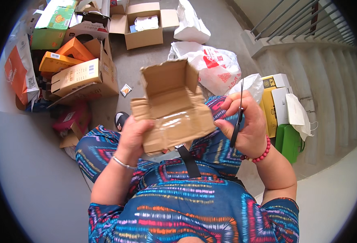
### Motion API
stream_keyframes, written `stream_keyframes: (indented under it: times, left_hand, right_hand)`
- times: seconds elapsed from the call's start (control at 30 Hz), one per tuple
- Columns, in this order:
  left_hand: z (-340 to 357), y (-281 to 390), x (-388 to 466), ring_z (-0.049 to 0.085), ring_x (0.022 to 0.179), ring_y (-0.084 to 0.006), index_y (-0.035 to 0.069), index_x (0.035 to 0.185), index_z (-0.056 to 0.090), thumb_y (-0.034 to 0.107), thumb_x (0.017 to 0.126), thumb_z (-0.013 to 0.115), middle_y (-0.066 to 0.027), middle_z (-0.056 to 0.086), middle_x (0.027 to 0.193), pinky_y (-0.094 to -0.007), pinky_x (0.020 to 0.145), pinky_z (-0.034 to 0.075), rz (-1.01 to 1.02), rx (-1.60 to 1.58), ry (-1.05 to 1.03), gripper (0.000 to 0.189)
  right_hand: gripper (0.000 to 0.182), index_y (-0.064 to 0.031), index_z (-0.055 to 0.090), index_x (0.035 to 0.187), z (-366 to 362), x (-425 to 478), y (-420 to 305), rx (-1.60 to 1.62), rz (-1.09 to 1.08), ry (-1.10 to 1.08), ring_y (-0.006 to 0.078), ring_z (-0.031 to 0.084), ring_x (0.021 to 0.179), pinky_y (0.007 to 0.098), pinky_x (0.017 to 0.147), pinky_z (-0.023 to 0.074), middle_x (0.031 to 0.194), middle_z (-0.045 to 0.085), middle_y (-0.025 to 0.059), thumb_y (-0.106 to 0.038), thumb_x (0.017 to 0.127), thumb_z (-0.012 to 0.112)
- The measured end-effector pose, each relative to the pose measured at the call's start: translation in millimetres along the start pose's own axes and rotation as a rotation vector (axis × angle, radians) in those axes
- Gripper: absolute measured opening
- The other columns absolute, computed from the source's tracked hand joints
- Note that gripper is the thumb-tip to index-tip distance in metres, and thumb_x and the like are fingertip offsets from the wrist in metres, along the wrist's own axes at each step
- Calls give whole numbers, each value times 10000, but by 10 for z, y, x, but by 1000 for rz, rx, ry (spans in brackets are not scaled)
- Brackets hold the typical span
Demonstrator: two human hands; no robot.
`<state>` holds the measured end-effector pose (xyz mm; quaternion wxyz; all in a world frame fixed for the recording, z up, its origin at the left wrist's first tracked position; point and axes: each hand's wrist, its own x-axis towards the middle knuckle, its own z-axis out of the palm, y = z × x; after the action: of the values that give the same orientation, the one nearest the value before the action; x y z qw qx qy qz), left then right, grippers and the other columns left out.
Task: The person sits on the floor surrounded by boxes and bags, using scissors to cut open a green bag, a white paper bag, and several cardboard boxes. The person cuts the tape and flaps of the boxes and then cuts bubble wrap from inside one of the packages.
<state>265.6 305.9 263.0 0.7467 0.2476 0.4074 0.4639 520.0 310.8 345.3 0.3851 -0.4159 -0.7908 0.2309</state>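
Observation:
A small brown cardboard box (172, 106) is held up over my lap, its flaps spread and its inside facing me. Shiny clear tape (173, 120) runs across its front flap. My left hand (132, 135) grips the box by its lower left corner, thumb on top. In my right hand (248, 124) is a pair of scissors with black handles (235, 133), the blades pointing up and away from me. The right thumb and fingertips are close to the box's right edge; whether they touch it I cannot tell.
On the left, boxes and cartons (75, 74) are piled against the wall. An open cardboard box (145, 39) and white plastic bags (219, 66) sit on the floor ahead. To the right are a yellow box (269, 109), a green bag (288, 142) and descending stairs (327, 82) with a metal railing (300, 18).

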Motion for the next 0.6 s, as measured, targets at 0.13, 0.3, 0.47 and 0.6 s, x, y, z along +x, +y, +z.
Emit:
stream_keyframes:
  times: [0.13, 0.3, 0.47, 0.6]
  left_hand:
    - [349, -325, -59, 588, 976, -213, -39, 1204, 460, 67, 745, 588, -127, 577, 1112, -335, 861, 480, -203, -122, -205, 487]
    - [409, -911, -36, 510, 1098, -191, -17, 1271, 385, 58, 757, 651, -107, 530, 1206, -320, 952, 402, -344, -14, -425, 584]
    - [425, -860, 75, 513, 1051, -195, 25, 1329, 287, 101, 655, 759, -104, 530, 1119, -312, 922, 409, 55, 639, -299, 827]
    - [598, -589, 220, 513, 946, -167, 34, 1319, 300, 120, 654, 763, -96, 506, 1059, -297, 845, 440, 153, 676, -202, 815]
  right_hand:
    - [400, -34, 488, 853, -123, 156, -24, -423, -107, 111, 279, 511, 806, 352, 704, 432, 938, 501, 136, -67, 590, 788]
    - [312, -24, 491, 870, -206, -151, 363, -449, 354, -16, 295, 516, 754, 370, 673, 431, 871, 491, 139, 26, 641, 696]
    - [234, -21, 475, 866, -284, -339, 360, -427, 381, 70, 305, 530, 658, 371, 580, 435, 794, 488, 134, 63, 675, 578]
    - [248, -16, 471, 866, -217, -391, 321, -494, 197, 48, 288, 548, 682, 352, 592, 456, 844, 495, 138, 75, 661, 579]
